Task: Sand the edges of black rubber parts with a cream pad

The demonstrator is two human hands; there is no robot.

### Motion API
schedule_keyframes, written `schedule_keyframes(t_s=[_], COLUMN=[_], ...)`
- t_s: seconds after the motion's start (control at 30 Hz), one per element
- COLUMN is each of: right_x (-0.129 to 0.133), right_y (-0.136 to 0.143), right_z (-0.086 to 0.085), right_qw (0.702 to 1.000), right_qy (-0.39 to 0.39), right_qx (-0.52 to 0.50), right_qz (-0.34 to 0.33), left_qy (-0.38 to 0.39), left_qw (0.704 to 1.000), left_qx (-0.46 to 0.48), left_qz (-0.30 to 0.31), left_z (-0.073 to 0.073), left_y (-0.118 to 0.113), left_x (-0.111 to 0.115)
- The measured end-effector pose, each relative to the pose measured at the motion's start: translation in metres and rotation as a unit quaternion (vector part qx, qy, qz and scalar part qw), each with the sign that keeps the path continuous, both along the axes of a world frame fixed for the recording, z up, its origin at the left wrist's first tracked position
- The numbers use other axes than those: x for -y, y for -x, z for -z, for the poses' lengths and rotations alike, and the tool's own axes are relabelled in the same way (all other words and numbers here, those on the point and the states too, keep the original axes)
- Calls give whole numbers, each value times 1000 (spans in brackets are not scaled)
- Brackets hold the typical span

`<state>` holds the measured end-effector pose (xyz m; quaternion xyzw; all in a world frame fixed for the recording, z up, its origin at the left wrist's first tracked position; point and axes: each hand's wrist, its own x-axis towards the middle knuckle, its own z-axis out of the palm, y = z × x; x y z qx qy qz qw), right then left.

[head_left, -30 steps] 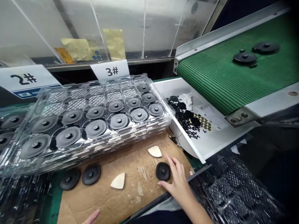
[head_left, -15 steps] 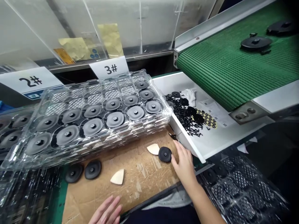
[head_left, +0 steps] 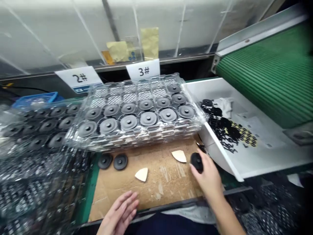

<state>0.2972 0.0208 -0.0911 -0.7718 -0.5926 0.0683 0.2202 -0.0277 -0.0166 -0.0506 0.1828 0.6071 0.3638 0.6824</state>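
Note:
My right hand (head_left: 207, 171) has its thumb and fingers around a black rounded disc (head_left: 196, 162) with a small centre hub, at the right end of the cardboard sheet (head_left: 156, 192). Left of that disc lies a cream wedge-shaped pad (head_left: 179, 156). A second cream pad (head_left: 141, 174) rests near the middle of the cardboard. Above the cardboard's near edge is my left hand (head_left: 122, 210), fingers extended and holding nothing. Two more black discs, one (head_left: 120, 162) beside the other (head_left: 105, 161), lie at the cardboard's far left.
Behind the cardboard stands a stack of clear trays (head_left: 137, 130), its top one partly filled with discs. More filled trays (head_left: 39, 130) stand at left. A white bin (head_left: 220, 151) holds small black parts and stickers. A green conveyor (head_left: 266, 71) slopes above it.
My right hand has closed around the disc and tilted it, drawing it away from the cream pad. My view has swung left, and no discs show on the conveyor now.

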Motion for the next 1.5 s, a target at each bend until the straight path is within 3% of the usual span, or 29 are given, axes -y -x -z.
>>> schedule_keyframes(t_s=[0.03,0.07,0.1,0.17,0.3,0.43,0.53,0.6,0.73,0.8,0.87,0.97,1.07,1.17,1.23,1.4,1.5], right_x=[0,0,0,6,27,42,38,29,7,0,-3,-1,5,10,10,-9,-20], right_y=[-5,-9,-10,-6,30,80,108,122,149,162,174,188,201,213,215,188,172], right_z=[-1,-1,-3,-8,-24,-39,-48,-53,-64,-67,-68,-65,-61,-58,-59,-50,-29], right_qw=[1000,1000,1000,1000,994,947,910,882,794,758,730,688,667,681,716,878,935], right_qy=[-2,-2,-1,-7,0,78,112,150,205,220,251,300,331,341,332,184,120], right_qx=[0,0,1,1,-81,-234,-327,-391,-543,-585,-609,-642,-652,-626,-587,-411,-300], right_qz=[-1,-1,-2,-1,-75,-206,-231,-217,-181,-186,-182,-155,-147,-163,-180,-163,-148], left_qy=[-63,-135,-205,-266,-319,-345,-359,-367,-390,-401,-381,-290,-198,-131,-103,-85,-70], left_qw=[993,966,918,855,801,779,781,786,800,829,874,947,975,963,953,911,898], left_qx=[-99,-208,-319,-422,-477,-480,-465,-450,-391,-317,-253,-138,83,219,265,364,387], left_qz=[29,69,117,139,172,207,212,214,234,227,164,-3,-62,-83,-108,-174,-199], left_z=[-2,-3,-4,-3,7,18,16,5,-27,-37,-41,-34,-26,-20,-16,-10,-12], left_y=[3,8,14,27,43,40,35,30,19,14,11,12,16,22,27,43,50], left_x=[-6,-13,-22,-42,-80,-105,-109,-101,-66,-46,-30,-16,-13,-14,-15,-20,-25])
